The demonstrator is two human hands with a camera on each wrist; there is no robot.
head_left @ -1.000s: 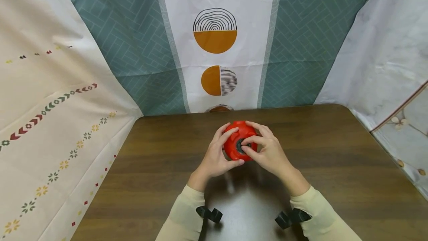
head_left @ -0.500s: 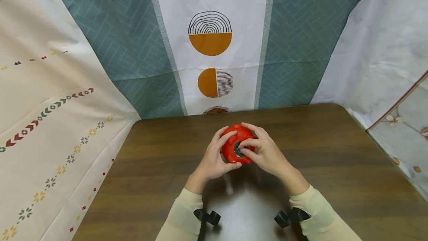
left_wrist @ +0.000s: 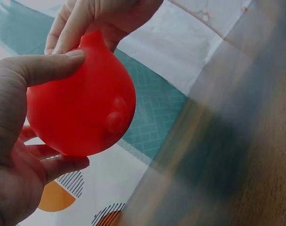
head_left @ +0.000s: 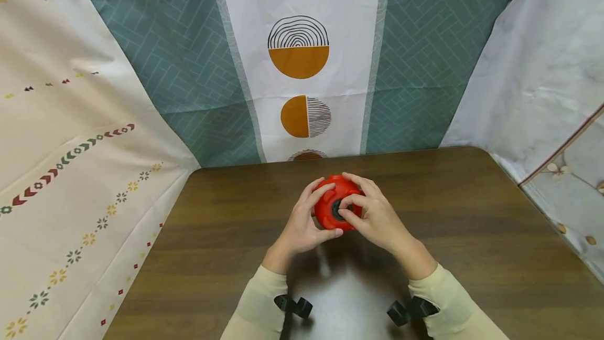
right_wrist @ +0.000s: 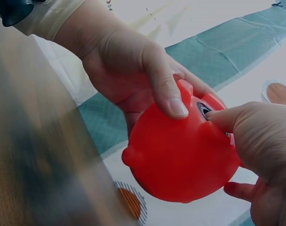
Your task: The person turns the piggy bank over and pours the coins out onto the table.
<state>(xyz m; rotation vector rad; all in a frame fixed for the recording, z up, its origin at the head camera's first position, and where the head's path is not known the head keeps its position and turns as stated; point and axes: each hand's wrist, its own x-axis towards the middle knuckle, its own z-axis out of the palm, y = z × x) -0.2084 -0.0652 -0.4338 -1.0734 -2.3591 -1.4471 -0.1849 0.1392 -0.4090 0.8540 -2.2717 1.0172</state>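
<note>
A round, glossy red piggy bank (head_left: 326, 210) with stubby feet is held above the table, its underside with a dark round plug (head_left: 335, 211) turned toward the head camera. My left hand (head_left: 303, 225) grips its left side, thumb below and fingers above in the head view. With thumb and index finger, my right hand (head_left: 379, 218) pinches at the plug, while its other fingers lie against the body's far right side. In the right wrist view, the right thumb reaches the plug (right_wrist: 203, 109) between the feet. The left wrist view shows the smooth body (left_wrist: 86, 108).
Beneath the hands is a dark brown wooden table (head_left: 236, 256), with a bright reflection near its front. Patterned cloths hang around it: a green and white one (head_left: 189, 67) behind, a cream one (head_left: 85, 188) at left, a white one (head_left: 542, 67) at right. Both forearms wear black wrist mounts.
The head view has shifted slightly. Both hands keep nearly the same hold on the piggy bank, which has tilted a little, and the right fingertips stay at its plug.
</note>
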